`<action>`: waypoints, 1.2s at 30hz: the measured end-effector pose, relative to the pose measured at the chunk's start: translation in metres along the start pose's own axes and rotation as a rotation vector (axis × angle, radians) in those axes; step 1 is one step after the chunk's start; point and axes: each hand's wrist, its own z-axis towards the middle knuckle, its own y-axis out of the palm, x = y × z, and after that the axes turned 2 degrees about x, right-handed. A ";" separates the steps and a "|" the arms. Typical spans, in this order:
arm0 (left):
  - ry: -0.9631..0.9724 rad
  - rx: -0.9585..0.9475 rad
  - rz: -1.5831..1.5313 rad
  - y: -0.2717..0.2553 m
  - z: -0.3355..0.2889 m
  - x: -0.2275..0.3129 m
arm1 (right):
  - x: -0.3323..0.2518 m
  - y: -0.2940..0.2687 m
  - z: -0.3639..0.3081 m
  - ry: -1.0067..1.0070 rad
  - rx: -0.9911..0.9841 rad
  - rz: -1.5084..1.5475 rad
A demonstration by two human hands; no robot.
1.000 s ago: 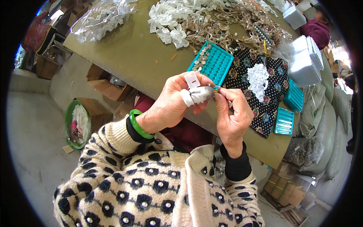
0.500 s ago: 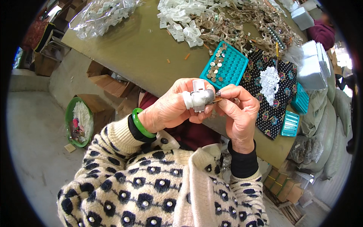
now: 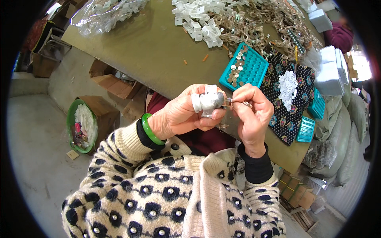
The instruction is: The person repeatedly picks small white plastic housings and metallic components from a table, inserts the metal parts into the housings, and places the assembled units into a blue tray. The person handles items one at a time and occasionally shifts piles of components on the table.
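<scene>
My left hand (image 3: 178,115) is closed round a small whitish, see-through plastic case (image 3: 210,89). White tape and a worn silver-grey cover (image 3: 210,101) wrap its thumb, which lies across the case. Just to the right, my right hand (image 3: 253,119) pinches small thin parts (image 3: 227,104), which reach toward the left thumb tip. Their exact kind is too small to make out. Beyond my hands, a teal tray (image 3: 254,65) with rows of pockets lies on the table, with several round metal discs (image 3: 235,71) along its left side.
Whitish plastic cases (image 3: 198,25) and tangled brownish wires (image 3: 258,31) are heaped at the far side. Small white pieces (image 3: 287,90) lie on a dark patterned cloth (image 3: 283,125). A clear bag (image 3: 105,18) sits far left. Another person's sleeve (image 3: 339,37) shows far right. A green basin (image 3: 74,119) stands on the floor.
My right fingers have shifted slightly right, and a small gap shows between them and the left thumb tip. The table and its things appear a little farther right.
</scene>
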 end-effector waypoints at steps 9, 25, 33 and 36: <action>0.005 0.319 0.287 0.007 -0.011 0.017 | -0.003 0.007 -0.008 -0.317 -0.041 -0.476; 0.298 0.277 0.382 0.017 -0.016 0.017 | -0.006 0.021 -0.013 0.114 0.126 0.160; 0.344 0.261 0.421 0.008 -0.011 0.014 | -0.011 0.019 -0.007 0.236 0.057 0.456; 0.360 0.284 0.424 0.004 -0.007 0.011 | -0.013 0.014 -0.006 0.306 0.050 0.449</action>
